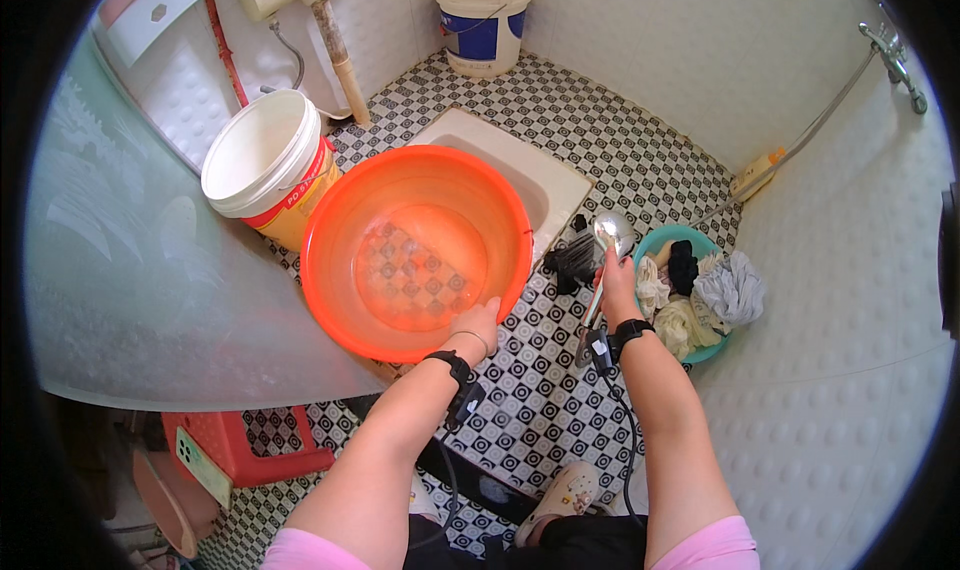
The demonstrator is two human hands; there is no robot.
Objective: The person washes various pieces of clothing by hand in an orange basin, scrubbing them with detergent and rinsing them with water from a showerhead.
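Observation:
My left hand (478, 325) grips the near right rim of a large orange plastic basin (330, 217), which looks tilted and overlaps the squat toilet pan (559, 187). The basin's bottom is see-through, with floor tiles showing behind it. In my right hand (618, 288) is a chrome handheld shower head (613, 230). Fine streams of water run from it to the left, over a dark cloth (568, 267) on the tiles. Just right of that hand, a teal basin (664, 234) holds crumpled light garments (729, 288) and a black one (682, 267).
A white-and-yellow bucket (251, 153) stands left of the orange basin, behind a frosted glass panel (172, 292). Another bucket (484, 26) occupies the far corner. The shower hose (814, 127) hangs from a wall tap (892, 56). A red plastic stool (247, 450) is at lower left, beyond a dark raised sill (480, 476).

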